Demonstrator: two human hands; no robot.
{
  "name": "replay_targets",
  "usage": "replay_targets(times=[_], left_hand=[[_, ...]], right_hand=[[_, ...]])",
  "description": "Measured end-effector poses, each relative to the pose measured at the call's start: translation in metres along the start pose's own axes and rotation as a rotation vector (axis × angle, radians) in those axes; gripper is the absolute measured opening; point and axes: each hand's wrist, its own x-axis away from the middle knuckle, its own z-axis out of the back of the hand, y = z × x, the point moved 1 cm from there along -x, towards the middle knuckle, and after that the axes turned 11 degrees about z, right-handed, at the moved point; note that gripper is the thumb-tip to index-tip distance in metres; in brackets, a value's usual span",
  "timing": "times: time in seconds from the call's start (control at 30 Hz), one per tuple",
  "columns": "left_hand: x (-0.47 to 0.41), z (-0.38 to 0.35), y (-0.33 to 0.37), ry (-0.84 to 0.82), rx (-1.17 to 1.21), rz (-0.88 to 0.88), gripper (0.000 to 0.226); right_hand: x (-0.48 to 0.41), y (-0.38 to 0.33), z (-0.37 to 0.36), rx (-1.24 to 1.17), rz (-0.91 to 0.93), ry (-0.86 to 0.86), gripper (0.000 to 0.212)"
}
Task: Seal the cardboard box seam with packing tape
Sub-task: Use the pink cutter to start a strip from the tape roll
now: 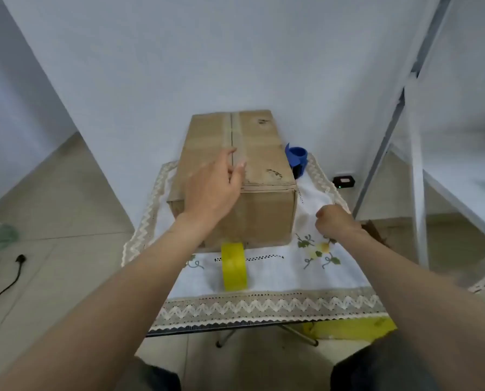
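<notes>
At centre frame, the left hand (211, 190) rests spread, its fingers (226, 154) flat on the cardboard box (235, 179) beside the top seam (231, 136), holding nothing. Lower right of it, the right hand (337, 222) is curled into a fist over the counter (278, 277); whether it pinches anything, I cannot tell. One yellow tape roll (233, 266) stands against the box front, one blue dispenser (297, 160) behind. Tape seems already laid; uneven pressing could likely leave wrinkles or lifted edges.
</notes>
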Motion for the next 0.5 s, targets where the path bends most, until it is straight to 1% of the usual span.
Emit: replay_targets(times=[0.07,0.13,0.23,0.3,0.37,0.43,0.5], left_hand=[[-0.007,-0.004,-0.003,0.067,-0.018,0.004,0.044],[-0.012,-0.007,-0.005,0.103,-0.048,0.011,0.042],[-0.013,-0.011,-0.007,0.119,-0.038,0.022,0.038],[-0.013,-0.013,-0.009,0.119,-0.025,0.029,0.037],[-0.012,-0.013,-0.012,0.109,0.001,0.047,0.038],[-0.008,-0.012,-0.015,0.093,0.039,0.05,0.04],[-0.004,-0.01,-0.018,0.067,0.075,0.04,0.04]], right_hand=[[-0.003,0.003,-0.001,0.03,-0.041,0.028,0.034],[-0.005,0.007,-0.005,0.044,-0.039,0.048,0.038],[-0.009,0.013,-0.012,0.059,-0.037,0.068,0.037],[-0.007,0.014,-0.016,0.09,-0.018,0.11,0.034],[-0.004,0.011,-0.017,0.097,-0.001,0.166,0.036],[-0.002,0.004,-0.015,-0.005,0.019,0.282,0.038],[0.0,-0.007,-0.008,-0.211,0.054,0.406,0.035]])
